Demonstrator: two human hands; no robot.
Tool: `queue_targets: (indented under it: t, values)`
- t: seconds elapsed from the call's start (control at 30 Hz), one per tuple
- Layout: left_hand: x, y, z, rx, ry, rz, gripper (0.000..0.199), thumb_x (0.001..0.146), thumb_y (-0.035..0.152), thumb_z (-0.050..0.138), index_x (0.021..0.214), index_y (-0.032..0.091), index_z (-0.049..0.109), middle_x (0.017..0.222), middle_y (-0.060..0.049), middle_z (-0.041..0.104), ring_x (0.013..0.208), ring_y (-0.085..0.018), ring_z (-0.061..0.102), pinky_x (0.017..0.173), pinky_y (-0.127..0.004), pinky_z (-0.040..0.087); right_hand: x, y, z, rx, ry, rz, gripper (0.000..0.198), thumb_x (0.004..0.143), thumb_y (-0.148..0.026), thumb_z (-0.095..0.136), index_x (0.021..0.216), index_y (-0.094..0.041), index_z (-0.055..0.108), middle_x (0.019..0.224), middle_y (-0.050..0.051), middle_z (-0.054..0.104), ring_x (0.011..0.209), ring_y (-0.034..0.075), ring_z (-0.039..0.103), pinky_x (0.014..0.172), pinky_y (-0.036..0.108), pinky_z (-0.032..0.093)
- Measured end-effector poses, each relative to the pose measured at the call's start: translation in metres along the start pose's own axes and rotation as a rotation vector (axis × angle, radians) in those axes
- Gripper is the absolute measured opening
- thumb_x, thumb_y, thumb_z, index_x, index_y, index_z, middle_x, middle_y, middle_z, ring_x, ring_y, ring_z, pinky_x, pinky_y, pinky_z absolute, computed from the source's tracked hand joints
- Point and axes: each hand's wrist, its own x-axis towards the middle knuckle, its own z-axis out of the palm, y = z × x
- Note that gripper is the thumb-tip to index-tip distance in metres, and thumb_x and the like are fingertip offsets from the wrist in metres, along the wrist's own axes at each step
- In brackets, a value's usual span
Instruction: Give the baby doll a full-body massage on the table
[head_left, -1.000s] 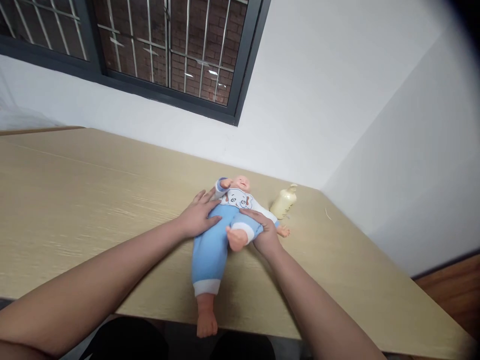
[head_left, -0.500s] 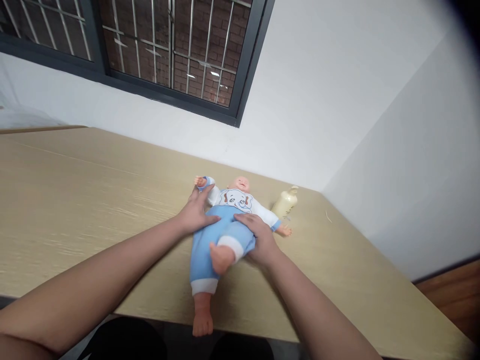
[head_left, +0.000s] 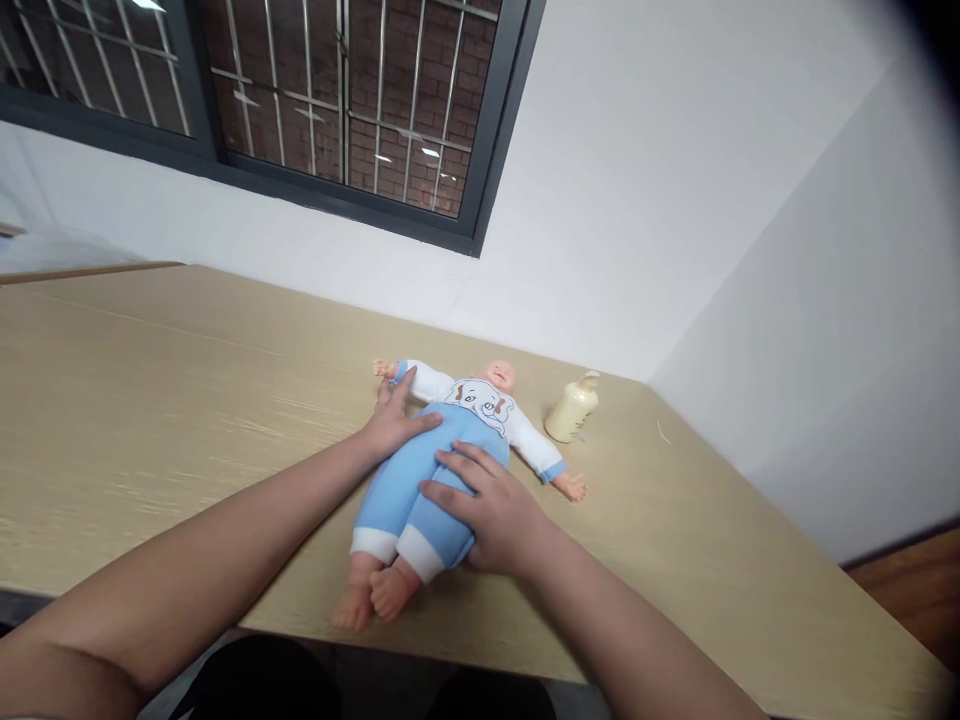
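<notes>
A baby doll (head_left: 472, 430) lies on its back on the table, dressed in a white top with an elephant print and light blue trousers. Its head is toward the wall, its feet toward me, and both arms stretch out sideways. My left hand (head_left: 390, 425) is open at the doll's waist, thumb on the trousers and fingers up by the sleeve. Across the upper legs rests my right hand (head_left: 495, 505), its fingers spread over the blue cloth. Beyond the doll's outstretched arm on the right, a cream-yellow baby bottle (head_left: 572, 408) stands on the table, leaning slightly.
The light wooden table (head_left: 225, 400) meets a white wall (head_left: 600, 200) at the back. Above it is a dark-framed window (head_left: 345, 110) with metal bars. A thin pale strip (head_left: 663, 431) lies to the right of the bottle.
The doll's raised leg has come down beside the other, and its feet have shifted left. Its body now slants more. My right hand has moved from the leg's side onto its top.
</notes>
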Motion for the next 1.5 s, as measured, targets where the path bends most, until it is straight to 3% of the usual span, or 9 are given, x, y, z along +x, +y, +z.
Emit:
queue_targets:
  t: [0.13, 0.3, 0.47, 0.73, 0.93, 1.07, 1.27, 1.4, 1.5]
  values:
    - [-0.002, 0.002, -0.002, 0.133, -0.030, 0.095, 0.117, 0.059, 0.069, 0.082, 0.158, 0.034, 0.031, 0.167, -0.010, -0.013, 0.151, -0.049, -0.003, 0.120, -0.061, 0.017, -0.002, 0.017, 0.003, 0.155, 0.275, 0.044, 0.059, 0.074, -0.020, 0.068, 0.133, -0.022, 0.060, 0.145, 0.015, 0.053, 0.133, 0.032, 0.050, 0.112, 0.050, 0.042]
    - [-0.006, 0.017, -0.006, 0.380, -0.137, 0.425, 0.079, 0.076, 0.060, 0.073, 0.146, 0.030, 0.053, 0.170, -0.006, -0.001, 0.151, -0.048, -0.003, 0.120, -0.063, 0.012, -0.002, 0.049, 0.012, 0.469, 0.543, 0.359, 0.064, 0.070, -0.010, 0.057, 0.132, -0.025, 0.061, 0.133, 0.007, 0.065, 0.127, 0.027, 0.058, 0.112, 0.048, 0.043]
    - [-0.008, 0.034, -0.008, 0.519, -0.295, 0.711, 0.060, 0.093, 0.044, 0.058, 0.149, 0.026, 0.049, 0.168, -0.009, 0.015, 0.155, -0.035, 0.007, 0.123, -0.055, 0.008, 0.003, 0.069, 0.023, 0.791, 0.541, 0.609, 0.045, 0.075, -0.014, 0.057, 0.115, -0.024, 0.074, 0.125, 0.004, 0.071, 0.120, 0.026, 0.064, 0.110, 0.046, 0.046]
    - [-0.008, 0.033, -0.004, 0.565, -0.331, 0.698, 0.063, 0.093, 0.036, 0.057, 0.154, 0.034, 0.041, 0.169, -0.003, 0.012, 0.155, -0.035, 0.009, 0.122, -0.058, 0.012, 0.005, 0.073, 0.022, 0.846, 0.568, 0.641, 0.036, 0.072, -0.015, 0.060, 0.102, -0.022, 0.077, 0.113, 0.004, 0.076, 0.110, 0.027, 0.069, 0.104, 0.045, 0.050]
    - [-0.008, 0.025, -0.004, 0.466, -0.214, 0.609, 0.057, 0.088, 0.047, 0.065, 0.142, 0.033, 0.058, 0.170, 0.000, -0.006, 0.153, -0.042, -0.003, 0.122, -0.059, 0.013, -0.002, 0.043, 0.011, 0.457, 0.450, 0.427, 0.071, 0.059, -0.004, 0.054, 0.125, -0.025, 0.067, 0.125, 0.005, 0.069, 0.119, 0.026, 0.062, 0.108, 0.046, 0.046]
    - [-0.009, 0.024, -0.009, 0.420, -0.211, 0.447, 0.066, 0.081, 0.056, 0.071, 0.141, 0.032, 0.059, 0.169, -0.001, -0.008, 0.151, -0.048, -0.004, 0.120, -0.060, 0.019, -0.002, 0.023, 0.002, 0.337, 0.309, 0.268, 0.080, 0.063, -0.012, 0.067, 0.141, -0.026, 0.054, 0.139, 0.010, 0.059, 0.129, 0.028, 0.056, 0.112, 0.046, 0.043]
    - [-0.007, 0.022, -0.012, 0.362, -0.243, 0.293, 0.075, 0.076, 0.064, 0.071, 0.143, 0.035, 0.056, 0.169, -0.003, -0.006, 0.150, -0.051, -0.005, 0.119, -0.062, 0.020, 0.000, -0.001, 0.002, 0.145, 0.093, 0.106, 0.096, 0.060, -0.022, 0.075, 0.150, -0.028, 0.041, 0.159, 0.013, 0.036, 0.149, 0.040, 0.027, 0.117, 0.060, 0.031]
    - [-0.006, 0.020, -0.012, 0.349, -0.243, 0.284, 0.074, 0.077, 0.063, 0.071, 0.145, 0.037, 0.054, 0.169, -0.003, -0.006, 0.150, -0.050, -0.008, 0.119, -0.063, 0.020, 0.000, -0.013, 0.006, -0.002, -0.024, 0.011, 0.093, 0.063, -0.025, 0.076, 0.149, -0.035, 0.041, 0.160, 0.012, 0.034, 0.150, 0.045, 0.018, 0.114, 0.068, 0.026]
    - [-0.006, 0.018, -0.013, 0.365, -0.238, 0.320, 0.072, 0.079, 0.060, 0.071, 0.145, 0.036, 0.055, 0.169, -0.004, -0.002, 0.150, -0.050, -0.008, 0.117, -0.065, 0.020, 0.001, -0.014, 0.005, -0.064, -0.005, -0.065, 0.080, 0.068, -0.024, 0.071, 0.144, -0.034, 0.047, 0.158, 0.011, 0.038, 0.150, 0.044, 0.020, 0.113, 0.069, 0.027]
